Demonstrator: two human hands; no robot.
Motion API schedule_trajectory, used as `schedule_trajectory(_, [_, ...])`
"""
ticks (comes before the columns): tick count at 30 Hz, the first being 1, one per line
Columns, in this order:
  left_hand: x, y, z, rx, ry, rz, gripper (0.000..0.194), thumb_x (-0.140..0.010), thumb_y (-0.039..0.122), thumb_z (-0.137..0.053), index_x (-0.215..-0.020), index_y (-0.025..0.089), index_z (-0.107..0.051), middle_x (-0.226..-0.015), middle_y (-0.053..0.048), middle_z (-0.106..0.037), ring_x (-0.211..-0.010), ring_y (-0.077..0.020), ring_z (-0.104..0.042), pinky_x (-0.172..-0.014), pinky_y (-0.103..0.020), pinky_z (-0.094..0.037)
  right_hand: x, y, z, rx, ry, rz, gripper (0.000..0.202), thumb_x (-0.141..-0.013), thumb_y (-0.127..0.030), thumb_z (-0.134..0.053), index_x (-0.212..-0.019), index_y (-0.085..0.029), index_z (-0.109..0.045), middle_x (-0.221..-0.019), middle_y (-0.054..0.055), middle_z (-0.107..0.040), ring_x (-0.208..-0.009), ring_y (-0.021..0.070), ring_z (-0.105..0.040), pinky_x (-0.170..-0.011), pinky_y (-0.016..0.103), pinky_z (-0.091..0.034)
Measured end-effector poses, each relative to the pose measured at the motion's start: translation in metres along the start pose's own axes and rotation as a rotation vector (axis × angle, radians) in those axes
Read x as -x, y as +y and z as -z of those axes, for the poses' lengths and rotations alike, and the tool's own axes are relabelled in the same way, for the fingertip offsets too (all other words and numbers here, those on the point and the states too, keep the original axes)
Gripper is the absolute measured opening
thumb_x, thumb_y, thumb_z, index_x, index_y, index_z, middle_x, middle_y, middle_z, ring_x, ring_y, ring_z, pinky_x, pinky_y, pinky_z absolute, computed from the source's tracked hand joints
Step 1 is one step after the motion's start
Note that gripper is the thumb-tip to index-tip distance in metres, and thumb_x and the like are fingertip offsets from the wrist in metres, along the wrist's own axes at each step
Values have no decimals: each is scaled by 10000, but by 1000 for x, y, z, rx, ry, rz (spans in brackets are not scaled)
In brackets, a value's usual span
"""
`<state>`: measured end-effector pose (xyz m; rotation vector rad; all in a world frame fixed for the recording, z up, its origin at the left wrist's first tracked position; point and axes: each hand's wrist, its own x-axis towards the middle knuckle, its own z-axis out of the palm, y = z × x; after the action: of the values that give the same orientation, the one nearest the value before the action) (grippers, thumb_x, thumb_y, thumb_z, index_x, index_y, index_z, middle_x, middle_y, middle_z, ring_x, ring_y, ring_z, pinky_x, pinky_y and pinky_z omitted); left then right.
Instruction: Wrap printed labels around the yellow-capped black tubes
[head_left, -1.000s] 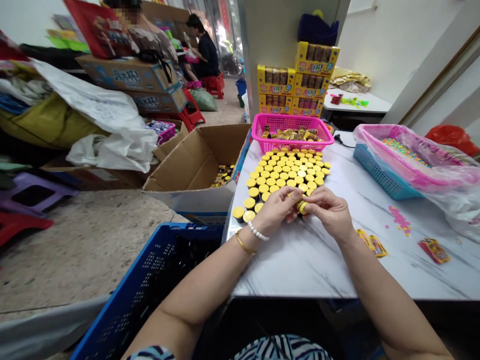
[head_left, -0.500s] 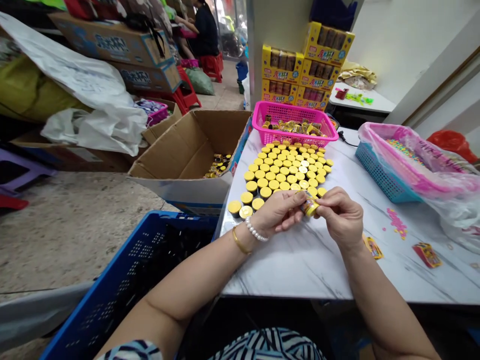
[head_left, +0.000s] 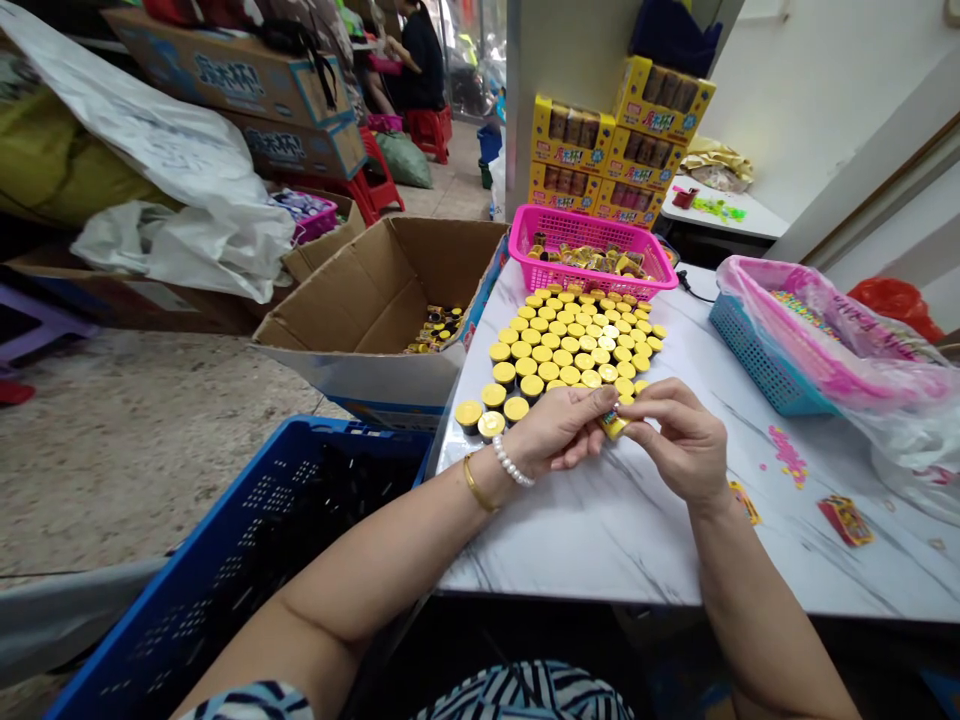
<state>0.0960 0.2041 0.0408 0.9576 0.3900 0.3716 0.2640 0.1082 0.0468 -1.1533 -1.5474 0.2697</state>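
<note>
Above the front half of the marble-patterned table (head_left: 600, 540), my left hand (head_left: 561, 425) grips a small cup with a yellow printed label (head_left: 615, 424) between thumb and fingers. My right hand (head_left: 679, 440) pinches the same piece from the right; whether it grips the cup or only its label is hidden. Just beyond my hands stand many dark cups with yellow lids (head_left: 550, 341), packed in rows. Close to my right wrist lie a few printed labels (head_left: 745, 502), with a red and yellow stack of labels (head_left: 846, 520) farther right.
A pink basket (head_left: 592, 280) of labelled cups stands at the back. To the right is a plastic-lined pink basket (head_left: 870, 360) on a blue one (head_left: 765, 350). Left of the table are an open carton (head_left: 360, 290) and a blue crate (head_left: 247, 500). Someone sits (head_left: 420, 60) far behind.
The small cup has turned and tilted slightly between my fingers, and my right fingers have shifted a little along it. The view has moved slightly.
</note>
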Motion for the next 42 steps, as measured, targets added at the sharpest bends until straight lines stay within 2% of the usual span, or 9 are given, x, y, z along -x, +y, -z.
schedule_trajectory(5, [0, 1, -2, 58, -9, 15, 553, -779, 671, -744, -752, 135, -614, -476, 17, -614, -233, -52, -375, -244, -180, -150, 1, 1, 1, -10, 91, 11, 105, -843, -216, -815, -915, -293, -810, -841, 25, -656, -775, 179, -641, -692, 341, -546])
schedule_trajectory(10, [-3, -5, 0, -18, 64, 10, 574, -770, 692, -738, -705, 141, -588, -441, 38, -569, -221, -44, -340, -240, -180, -141, 1, 1, -1, 44, -34, 89, 279, -838, -172, -812, -1085, -299, -792, -953, 41, -663, -866, 193, -655, -761, 362, -560])
schedule_trajectory(17, [-5, -10, 3, -12, 8, 24, 587, -790, 694, -716, -623, 150, -571, -388, 42, -497, -217, -47, -319, -251, -187, -151, 5, -2, -3, 137, 50, 205, 284, -811, -87, -808, -1008, -292, -801, -863, 21, -657, -790, 181, -644, -705, 348, -540])
schedule_trajectory(27, [-2, -6, 1, -29, 33, 70, 727, -861, 769, -566, -475, 153, -559, -280, 31, -348, -203, -46, -251, -260, -191, -123, 4, -1, -3, 169, 21, 145, 307, -827, -112, -807, -1056, -316, -793, -910, 17, -651, -828, 172, -646, -753, 344, -556])
schedule_trajectory(31, [-3, -5, -3, 70, 54, 3, 655, -872, 732, -591, -589, 141, -576, -369, 14, -479, -240, -52, -336, -263, -180, -182, 6, 3, -6, 160, -65, 16, 295, -823, -231, -832, -1106, -295, -778, -1062, 58, -642, -975, 210, -666, -828, 377, -601])
schedule_trajectory(34, [-1, -3, -6, 123, 94, -45, 586, -910, 702, -554, -980, 125, -621, -554, -17, -646, -323, -91, -487, -298, -179, -282, -20, 21, -1, 132, -45, -155, 167, -841, -308, -803, -995, -248, -785, -1020, 66, -675, -885, 199, -693, -658, 318, -622])
schedule_trajectory(37, [10, -7, -14, -118, 103, -225, 627, -937, 621, -577, -1355, 162, -490, -649, 3, -684, -403, -114, -566, -377, -195, -372, -83, 35, 10, 164, 159, -228, 246, -816, -345, -799, -1009, -195, -769, -939, 44, -730, -690, 137, -691, -614, 282, -610])
schedule_trajectory(40, [27, -18, -24, -598, -84, -526, 462, -907, 481, -699, -1253, 186, -616, -646, 10, -676, -513, -113, -616, -519, -211, -445, -138, 33, 19, 182, 236, -199, 486, -798, -319, -787, -1271, -252, -698, -1160, 19, -689, -833, 117, -740, -764, 253, -607])
schedule_trajectory(42, [39, -30, -33, -855, -317, -692, 337, -894, 445, -730, -1090, 173, -693, -634, -8, -688, -580, -130, -646, -570, -226, -454, -143, 18, 12, 234, 177, -171, 521, -853, -353, -755, -1357, -285, -642, -1153, 16, -689, -794, 108, -728, -687, 233, -599])
